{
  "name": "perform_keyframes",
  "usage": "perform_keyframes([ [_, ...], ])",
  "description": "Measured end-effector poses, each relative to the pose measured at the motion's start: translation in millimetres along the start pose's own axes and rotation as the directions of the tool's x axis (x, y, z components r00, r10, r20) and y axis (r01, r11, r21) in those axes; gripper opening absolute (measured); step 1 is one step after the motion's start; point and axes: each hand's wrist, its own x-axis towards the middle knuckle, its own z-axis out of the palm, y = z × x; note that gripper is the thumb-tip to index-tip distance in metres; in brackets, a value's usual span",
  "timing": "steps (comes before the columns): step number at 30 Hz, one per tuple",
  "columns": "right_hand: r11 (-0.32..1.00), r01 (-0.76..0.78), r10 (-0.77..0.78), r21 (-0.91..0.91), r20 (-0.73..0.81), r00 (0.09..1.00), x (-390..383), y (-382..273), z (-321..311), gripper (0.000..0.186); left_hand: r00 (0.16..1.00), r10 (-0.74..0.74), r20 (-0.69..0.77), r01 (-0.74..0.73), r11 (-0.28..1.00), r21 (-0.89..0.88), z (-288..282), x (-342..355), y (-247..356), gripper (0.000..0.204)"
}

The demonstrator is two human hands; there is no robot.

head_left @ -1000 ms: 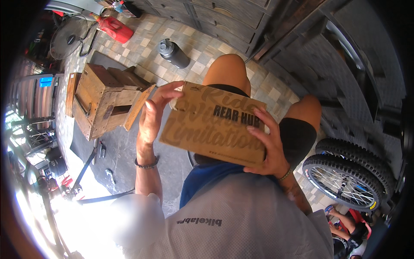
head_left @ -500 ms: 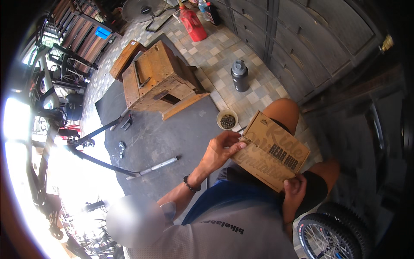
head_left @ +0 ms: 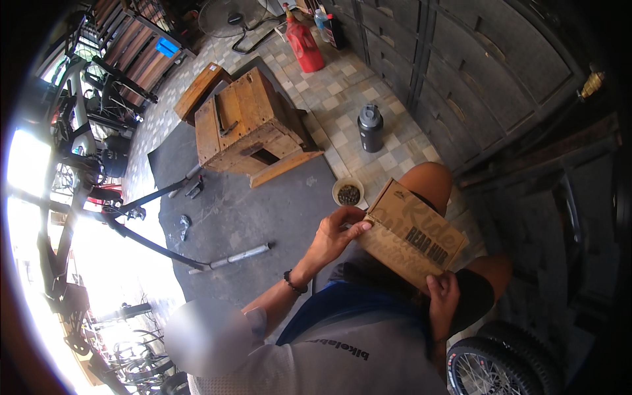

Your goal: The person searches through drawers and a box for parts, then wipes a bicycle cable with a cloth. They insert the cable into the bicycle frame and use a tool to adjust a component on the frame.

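A flat brown cardboard box (head_left: 407,240) with dark printing rests tilted over my lap, its lid looking closed. My left hand (head_left: 337,236), with a dark beaded bracelet at the wrist, pinches the box's left edge near a corner, thumb on top. At the lower right edge, my right hand (head_left: 444,297) grips the box with its thumb on the near corner; its other fingers are partly hidden. Just beyond the box, a small bowl (head_left: 337,199) holds dark little pieces.
A wooden step box (head_left: 247,118) stands on a black mat (head_left: 230,220), where a metal-ended bar (head_left: 247,255) lies. On the tiles are a dark bottle (head_left: 370,131) and a red jug (head_left: 304,49). Grey drawers (head_left: 454,79) line the right; bicycle wheels (head_left: 490,368) lean at lower right.
The box has tilted slightly, its printed face now looking narrower. Both hands keep their hold on it. The view has shifted a little, so the surroundings sit slightly lower.
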Motion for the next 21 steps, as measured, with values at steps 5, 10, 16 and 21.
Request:
perform_keyframes([
  [5, 0.916, 0.300, -0.301, -0.265, 0.038, 0.953, 22, 3, 6, 0.082, 0.982, 0.112, 0.153, -0.102, 0.992, -0.068, -4, 22, -23, 0.080],
  [10, 0.927, 0.358, -0.316, -0.113, 0.283, 0.906, 74, -18, -16, 0.109, 0.848, 0.247, 0.469, -0.235, 0.968, -0.085, -6, 76, 6, 0.122],
  [16, 0.835, 0.530, -0.549, 0.147, 0.161, 0.820, 93, -112, -13, 0.106, 0.905, 0.352, 0.240, -0.199, 0.847, -0.492, 9, 97, 95, 0.108],
  [21, 0.338, 0.845, -0.934, -0.414, -0.035, 0.356, 50, -221, -31, 0.063, 0.774, 0.572, -0.272, -0.618, 0.588, -0.521, 31, 149, 188, 0.098],
])
